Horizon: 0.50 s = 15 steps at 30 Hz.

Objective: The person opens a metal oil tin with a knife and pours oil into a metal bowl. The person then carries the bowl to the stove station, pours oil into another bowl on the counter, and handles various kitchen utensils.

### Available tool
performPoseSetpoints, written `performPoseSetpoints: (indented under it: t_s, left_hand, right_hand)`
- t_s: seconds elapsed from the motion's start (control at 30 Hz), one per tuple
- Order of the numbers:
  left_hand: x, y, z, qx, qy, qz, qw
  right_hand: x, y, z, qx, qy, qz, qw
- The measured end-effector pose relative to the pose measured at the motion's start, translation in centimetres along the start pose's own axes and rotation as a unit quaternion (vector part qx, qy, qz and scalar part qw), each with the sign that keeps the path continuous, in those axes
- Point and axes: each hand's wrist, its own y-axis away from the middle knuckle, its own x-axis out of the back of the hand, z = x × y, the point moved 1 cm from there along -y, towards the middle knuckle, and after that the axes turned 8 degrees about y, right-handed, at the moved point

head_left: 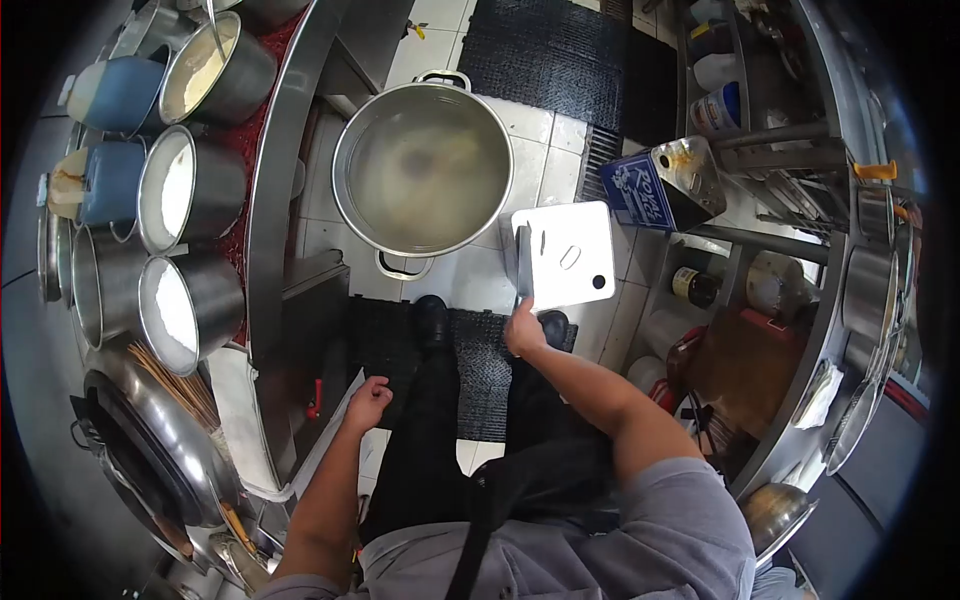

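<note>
My right hand (pixel 525 330) is closed around the handle end of a knife with a broad grey blade (pixel 524 262). The blade points away from me, along the left edge of a square metal tin (pixel 585 235) with a bright top, a small handle and a black cap. Whether blade and tin touch I cannot tell. To the left of the tin, a large two-handled steel pot (pixel 341 190) stands on the floor, full of cloudy liquid with pale, blurry shapes in it. My left hand (pixel 370 403) hangs beside the left counter, fingers curled, with nothing visible in them.
Steel containers of white powder (pixel 178 315) and blue-bodied bottles (pixel 110 182) line the left counter. A blue tin (pixel 640 190) stands by the right shelving (pixel 775 150). Black rubber mats (pixel 540 65) lie on the white tiles. A large steel wok (pixel 185 440) sits lower left.
</note>
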Motion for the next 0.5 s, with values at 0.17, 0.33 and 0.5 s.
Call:
performPoseSetpoints:
  t_s: [0.17,0.33,0.5]
  left_hand:
    - [0.6,0.6,-0.9,-0.003,-0.041,-0.001,0.999]
    - [0.9,-0.4,0.1,-0.005,-0.049,0.006,0.999]
    - [0.8,-0.2,1.9,-0.031,-0.019,0.004,0.999]
  right_hand:
    - [2.2,0.3,2.8,-0.02,0.036,0.001,0.999]
    - [13.4,1.1,1.7,-0.083,-0.376,-0.181,0.905]
    - [22.3,7.1,-4.6,0.15,-0.447,0.159,0.867]
